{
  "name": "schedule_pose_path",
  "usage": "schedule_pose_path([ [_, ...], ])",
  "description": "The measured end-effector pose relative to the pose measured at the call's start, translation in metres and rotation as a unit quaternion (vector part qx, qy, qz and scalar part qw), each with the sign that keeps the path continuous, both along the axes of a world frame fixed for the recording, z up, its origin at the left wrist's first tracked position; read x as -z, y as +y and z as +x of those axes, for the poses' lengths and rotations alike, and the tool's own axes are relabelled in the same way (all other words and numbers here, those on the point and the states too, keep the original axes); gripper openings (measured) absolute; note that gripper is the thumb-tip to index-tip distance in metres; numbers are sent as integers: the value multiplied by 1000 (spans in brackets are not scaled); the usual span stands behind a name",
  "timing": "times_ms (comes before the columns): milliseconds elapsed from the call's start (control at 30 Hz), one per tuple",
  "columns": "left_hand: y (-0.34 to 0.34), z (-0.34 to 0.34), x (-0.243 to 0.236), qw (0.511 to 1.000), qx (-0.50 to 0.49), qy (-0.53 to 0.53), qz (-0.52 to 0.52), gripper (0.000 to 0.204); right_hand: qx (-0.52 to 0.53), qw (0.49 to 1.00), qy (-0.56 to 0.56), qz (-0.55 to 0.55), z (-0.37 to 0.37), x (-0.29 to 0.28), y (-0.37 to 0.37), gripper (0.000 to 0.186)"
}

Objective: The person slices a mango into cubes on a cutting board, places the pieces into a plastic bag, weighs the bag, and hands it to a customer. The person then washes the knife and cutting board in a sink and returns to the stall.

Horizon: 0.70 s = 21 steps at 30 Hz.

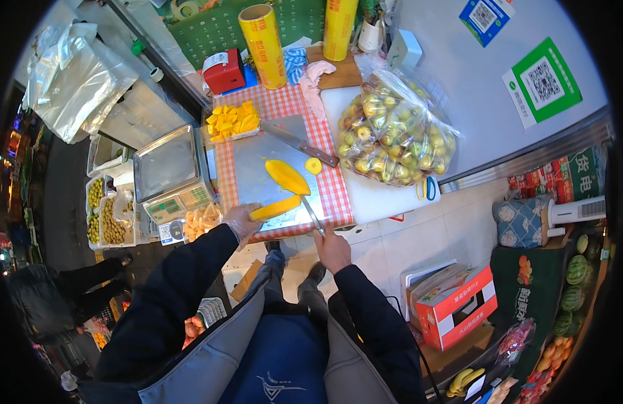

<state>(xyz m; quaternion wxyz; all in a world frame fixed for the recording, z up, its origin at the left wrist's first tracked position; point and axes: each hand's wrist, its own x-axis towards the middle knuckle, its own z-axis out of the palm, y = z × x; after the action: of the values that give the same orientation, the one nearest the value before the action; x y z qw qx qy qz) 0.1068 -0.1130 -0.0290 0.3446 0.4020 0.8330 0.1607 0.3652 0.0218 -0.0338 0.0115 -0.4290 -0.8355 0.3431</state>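
My left hand, in a clear plastic glove, pinches the left end of a long strip of peeled mango at the near edge of a grey cutting board. In my right hand is a knife, its handle mostly hidden by my fingers and its blade tip beside the strip's right end. A larger peeled mango piece lies just beyond. Right of it sits a small round yellow piece. A second knife with a brown handle rests across the board's far right side.
A tray of mango cubes stands at the board's far left, beside a scale. To the right, a bag of green-brown fruit lies on a white board with scissors. Film rolls stand behind.
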Motion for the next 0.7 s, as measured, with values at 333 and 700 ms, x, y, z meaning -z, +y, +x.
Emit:
schedule_pose_path([
  [333, -4, 15, -14, 995, -42, -79, 32, 41, 9, 994, 83, -75, -14, 50, 5, 53],
  [700, -8, 32, -5, 995, -67, -62, 31, 40, 90, 933, 94, -335, -42, 79, -18, 52],
])
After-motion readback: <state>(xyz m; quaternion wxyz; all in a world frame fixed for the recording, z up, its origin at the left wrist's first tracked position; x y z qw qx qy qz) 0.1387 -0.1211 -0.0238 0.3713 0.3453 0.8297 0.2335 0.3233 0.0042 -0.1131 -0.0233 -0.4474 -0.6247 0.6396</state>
